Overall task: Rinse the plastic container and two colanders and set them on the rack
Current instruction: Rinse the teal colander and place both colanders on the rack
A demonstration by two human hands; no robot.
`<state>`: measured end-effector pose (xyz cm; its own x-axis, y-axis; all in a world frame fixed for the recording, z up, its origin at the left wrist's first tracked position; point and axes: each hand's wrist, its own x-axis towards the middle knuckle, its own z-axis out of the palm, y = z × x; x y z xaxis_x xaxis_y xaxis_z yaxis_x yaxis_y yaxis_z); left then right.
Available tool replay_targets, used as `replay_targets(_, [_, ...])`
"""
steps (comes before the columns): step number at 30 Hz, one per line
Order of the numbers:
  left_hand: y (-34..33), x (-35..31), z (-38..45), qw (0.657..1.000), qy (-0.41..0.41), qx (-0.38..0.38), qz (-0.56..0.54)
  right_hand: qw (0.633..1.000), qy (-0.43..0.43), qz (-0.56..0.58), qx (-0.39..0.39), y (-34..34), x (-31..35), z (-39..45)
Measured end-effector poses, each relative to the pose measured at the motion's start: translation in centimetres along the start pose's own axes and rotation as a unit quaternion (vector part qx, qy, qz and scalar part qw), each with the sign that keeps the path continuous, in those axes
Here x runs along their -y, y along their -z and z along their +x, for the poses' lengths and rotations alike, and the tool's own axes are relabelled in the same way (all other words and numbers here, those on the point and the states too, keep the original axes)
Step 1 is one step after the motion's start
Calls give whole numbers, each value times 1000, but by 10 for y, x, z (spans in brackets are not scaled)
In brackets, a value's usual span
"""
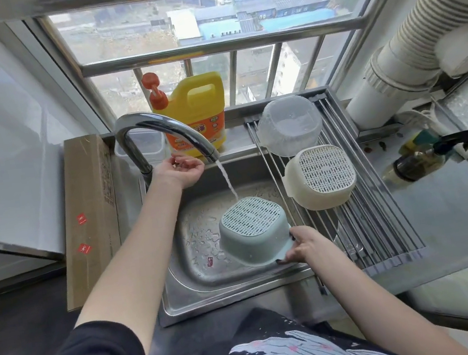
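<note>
Colanders: two, white (321, 175) racked, blue (253, 230) in right hand (302, 246); container (288, 126): one.

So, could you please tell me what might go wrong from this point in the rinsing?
The right hand grips the green colander only by its rim, so the wet plastic could slip into the sink. The water stream hits the upturned base and may splash outward. Rack space beside the white colander and clear container looks tight, so it could sit unsteadily.
</note>
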<state>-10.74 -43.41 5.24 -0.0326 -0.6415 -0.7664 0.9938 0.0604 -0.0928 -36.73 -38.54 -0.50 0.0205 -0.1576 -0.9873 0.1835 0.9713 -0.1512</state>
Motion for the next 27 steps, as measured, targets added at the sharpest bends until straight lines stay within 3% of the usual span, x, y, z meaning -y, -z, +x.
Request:
replay_targets(4, [13,6,-5,997,-18,36,71,1000,-3,9,26,0,0,-9])
replay_targets(7, [33,2,-14,965,-49,29,255,1000,-3,4,28,-3,-2,-14])
replay_targets(9, [50,-1,-18,895,-63,-34,440,999,-4,0,34,-6,-3,-18])
replay_targets(12, [77,-1,-18,754,-34,-121,644,998,22,-2,54,-10,-2,-24])
replay_targets(14, [88,4,-23,724,30,-134,676,997,51,-13,61,-14,0,-26])
replay_targets(18, [90,24,-37,735,104,-84,665,992,89,-42,76,-23,2,-36])
replay_targets(24, [83,37,-50,786,87,-74,608,968,219,-34,120,-23,5,-58])
replay_targets(27, [82,41,-59,786,59,-62,613,946,286,-85,124,-15,4,-53])
